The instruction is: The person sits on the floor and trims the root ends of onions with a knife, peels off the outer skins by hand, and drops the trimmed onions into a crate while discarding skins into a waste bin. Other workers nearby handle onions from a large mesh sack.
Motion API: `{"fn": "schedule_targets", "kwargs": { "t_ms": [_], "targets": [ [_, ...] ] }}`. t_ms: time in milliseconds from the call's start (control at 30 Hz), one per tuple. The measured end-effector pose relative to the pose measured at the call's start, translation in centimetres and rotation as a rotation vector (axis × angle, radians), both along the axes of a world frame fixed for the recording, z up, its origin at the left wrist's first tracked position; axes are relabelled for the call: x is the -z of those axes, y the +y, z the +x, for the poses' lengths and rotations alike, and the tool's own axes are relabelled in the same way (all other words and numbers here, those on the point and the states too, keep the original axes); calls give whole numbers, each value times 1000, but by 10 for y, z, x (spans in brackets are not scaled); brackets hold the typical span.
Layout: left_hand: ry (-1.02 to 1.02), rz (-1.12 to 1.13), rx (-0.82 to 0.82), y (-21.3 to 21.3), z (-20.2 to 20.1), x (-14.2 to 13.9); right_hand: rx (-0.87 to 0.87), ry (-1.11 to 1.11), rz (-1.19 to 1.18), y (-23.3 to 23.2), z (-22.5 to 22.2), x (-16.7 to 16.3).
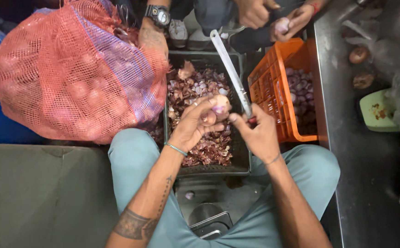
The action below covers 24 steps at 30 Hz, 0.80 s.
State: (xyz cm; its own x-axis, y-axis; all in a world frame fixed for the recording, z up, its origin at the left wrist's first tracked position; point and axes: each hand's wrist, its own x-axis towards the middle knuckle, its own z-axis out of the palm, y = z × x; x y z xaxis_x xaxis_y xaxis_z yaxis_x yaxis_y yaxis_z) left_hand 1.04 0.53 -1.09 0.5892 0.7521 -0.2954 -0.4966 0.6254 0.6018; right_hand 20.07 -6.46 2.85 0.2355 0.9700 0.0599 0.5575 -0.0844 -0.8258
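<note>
The left hand (195, 124) holds a small onion (219, 104) over the middle of the dark crate (243, 156), its fingers (204, 102) curled closed around the bulb from the near and left sides, thumb underneath. The onion is partly peeled: pale flesh with a purple patch faces up and to the right. The right hand (257, 133) is just beside it, on the onion's right, fingers wrapped shut on the handle of a knife (231, 69). The knife's long axis runs from the hand up and away toward the crate's far edge, tilted slightly left, so it passes close along the onion's right side. Whether the steel touches the bulb cannot be told. The onion thus sits between the two hands, gripped by the left and nearest the right thumb. Below it the crate is filled with purple skins (200, 92). An orange crate (273, 87) holding peeled onions stands against the dark crate's right edge, and a red mesh sack (71, 69) of onions rests at its left edge. Across the far edge, another person's hands (273, 16) hold a separate onion.
</note>
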Motion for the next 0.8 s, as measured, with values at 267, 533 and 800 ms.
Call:
{"fn": "schedule_targets", "kwargs": {
  "t_ms": [267,533,800],
  "targets": [
    [-70,287,201,-8,-5,-16,-122,127,-47,-3,-4,-8],
    [-18,367,276,-7,-7,-22,-148,25,-48,-5,-4,-15],
    [-8,368,249,-10,-8,-29,-105,-5,-29,-5,-7,-19]
  ]
}}
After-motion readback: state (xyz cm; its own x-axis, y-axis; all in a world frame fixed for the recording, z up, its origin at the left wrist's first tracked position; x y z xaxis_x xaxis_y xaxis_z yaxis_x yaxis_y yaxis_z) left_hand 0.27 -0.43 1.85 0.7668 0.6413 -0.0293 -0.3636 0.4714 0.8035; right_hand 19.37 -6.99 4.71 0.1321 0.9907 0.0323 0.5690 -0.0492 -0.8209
